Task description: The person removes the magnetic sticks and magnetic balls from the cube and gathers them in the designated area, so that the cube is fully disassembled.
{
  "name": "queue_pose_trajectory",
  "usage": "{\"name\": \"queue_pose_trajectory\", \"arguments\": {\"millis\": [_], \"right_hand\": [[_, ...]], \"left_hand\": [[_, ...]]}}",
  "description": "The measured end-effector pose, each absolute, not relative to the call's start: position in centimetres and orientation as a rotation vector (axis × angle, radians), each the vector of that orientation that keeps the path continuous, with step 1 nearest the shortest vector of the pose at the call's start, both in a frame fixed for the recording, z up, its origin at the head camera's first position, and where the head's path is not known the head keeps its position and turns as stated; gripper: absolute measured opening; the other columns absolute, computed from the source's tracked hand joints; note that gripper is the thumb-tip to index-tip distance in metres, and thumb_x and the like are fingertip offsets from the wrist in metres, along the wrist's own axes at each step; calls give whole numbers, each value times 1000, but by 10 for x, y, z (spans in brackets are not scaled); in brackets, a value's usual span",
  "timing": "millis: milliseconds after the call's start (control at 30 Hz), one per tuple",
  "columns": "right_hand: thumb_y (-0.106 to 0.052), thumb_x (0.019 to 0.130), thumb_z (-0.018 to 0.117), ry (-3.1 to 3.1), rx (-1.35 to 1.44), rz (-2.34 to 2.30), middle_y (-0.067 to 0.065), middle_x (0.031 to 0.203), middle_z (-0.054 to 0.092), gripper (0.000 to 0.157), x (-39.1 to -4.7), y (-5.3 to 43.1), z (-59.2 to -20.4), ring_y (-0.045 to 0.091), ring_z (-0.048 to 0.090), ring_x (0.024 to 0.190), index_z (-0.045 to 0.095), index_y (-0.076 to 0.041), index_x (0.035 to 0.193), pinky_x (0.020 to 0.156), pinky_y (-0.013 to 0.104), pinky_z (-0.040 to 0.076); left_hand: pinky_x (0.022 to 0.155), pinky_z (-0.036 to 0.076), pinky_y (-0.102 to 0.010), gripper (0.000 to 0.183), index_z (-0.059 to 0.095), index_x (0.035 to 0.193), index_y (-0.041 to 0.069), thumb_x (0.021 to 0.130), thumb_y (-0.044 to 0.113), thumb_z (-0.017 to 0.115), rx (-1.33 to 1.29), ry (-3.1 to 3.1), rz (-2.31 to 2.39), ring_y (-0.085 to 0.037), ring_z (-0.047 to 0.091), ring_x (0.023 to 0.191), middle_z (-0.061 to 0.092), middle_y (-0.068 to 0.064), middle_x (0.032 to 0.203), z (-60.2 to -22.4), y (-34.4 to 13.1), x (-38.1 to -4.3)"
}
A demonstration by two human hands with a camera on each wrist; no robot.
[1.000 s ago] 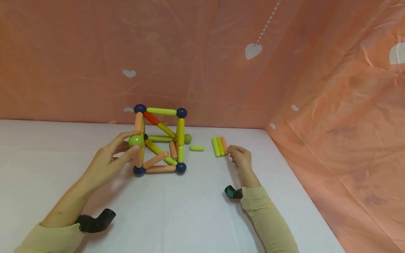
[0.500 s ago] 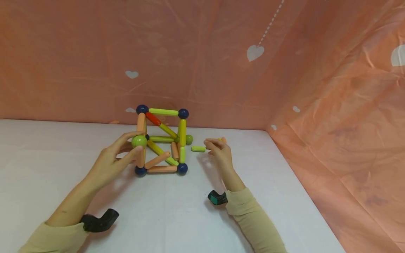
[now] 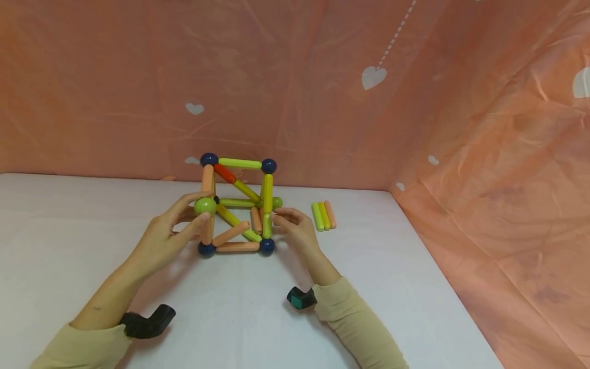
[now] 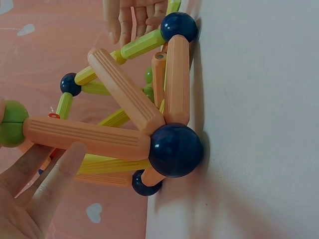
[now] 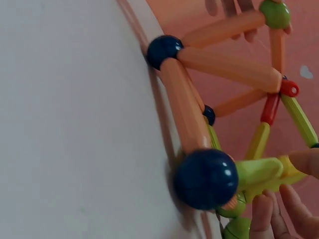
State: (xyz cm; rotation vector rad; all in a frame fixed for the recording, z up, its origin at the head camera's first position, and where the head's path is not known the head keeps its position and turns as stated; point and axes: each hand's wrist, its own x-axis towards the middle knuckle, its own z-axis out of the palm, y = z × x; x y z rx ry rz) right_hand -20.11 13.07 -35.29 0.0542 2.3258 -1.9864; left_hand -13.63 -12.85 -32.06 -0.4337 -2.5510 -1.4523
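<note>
A frame of magnetic sticks and balls stands on the table, with dark blue balls at its corners. My left hand holds its left side, pinching the upright orange stick beside a green ball; the thumb lies along the stick. My right hand is at the right upright, made of a short green stick and a yellow stick. Its thumb overlaps the yellow stick in the right wrist view, and its other fingers are extended close by. Another orange stick slants up inside the frame.
Three loose sticks, green, yellow and orange, lie side by side right of the frame on the white table. A short green stick lies beyond the near blue ball in the left wrist view. An orange curtain hangs behind.
My right hand has moved left from the loose sticks, over the short green stick, to the frame's right upright. The left hand stays on the left side.
</note>
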Motion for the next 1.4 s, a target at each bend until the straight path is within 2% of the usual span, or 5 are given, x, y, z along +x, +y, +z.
{"name": "queue_pose_trajectory", "arguments": {"millis": [300, 600, 800, 1267, 1400], "right_hand": [[-18, 85, 71, 2411, 33, -2019, 3, 94, 68, 28, -188, 120, -351, 11, 60, 81, 68, -2, 107, 69, 22, 49], [-18, 90, 67, 2255, -224, -1957, 12, 106, 70, 30, -181, 105, -347, 15, 66, 90, 67, -1, 116, 79, 30, 56], [-16, 91, 66, 2315, -436, -1784, 14, 114, 68, 31, -183, 91, -348, 12, 66, 96, 66, -2, 119, 81, 22, 53], [-15, 87, 69, 2530, -618, -1462, 11, 101, 69, 18, -171, 100, -354, 4, 49, 71, 72, -4, 101, 63, 16, 42], [-18, 89, 69, 2484, -597, -1479, 11, 106, 69, 22, -170, 104, -359, 5, 60, 83, 72, -4, 105, 72, 17, 49]], "left_hand": [[87, 45, -65, 44, 42, 142, 25, 100, 31, 51, -440, -2545, -1471, -41, 57, 114, 63, -19, 121, -319, -128, -136], [88, 45, -64, 44, 41, 143, 25, 100, 31, 51, -450, -2556, -1479, -40, 57, 114, 63, -19, 122, -318, -128, -138], [87, 45, -65, 44, 40, 143, 25, 100, 30, 50, -458, -2550, -1486, -39, 59, 113, 63, -19, 121, -319, -127, -139], [89, 41, -68, 43, 42, 141, 25, 100, 30, 52, -472, -2546, -1470, -40, 60, 112, 66, -18, 116, -317, -125, -139], [90, 40, -69, 43, 43, 141, 22, 99, 29, 53, -476, -2540, -1467, -41, 60, 112, 65, -19, 117, -317, -125, -139]]}}
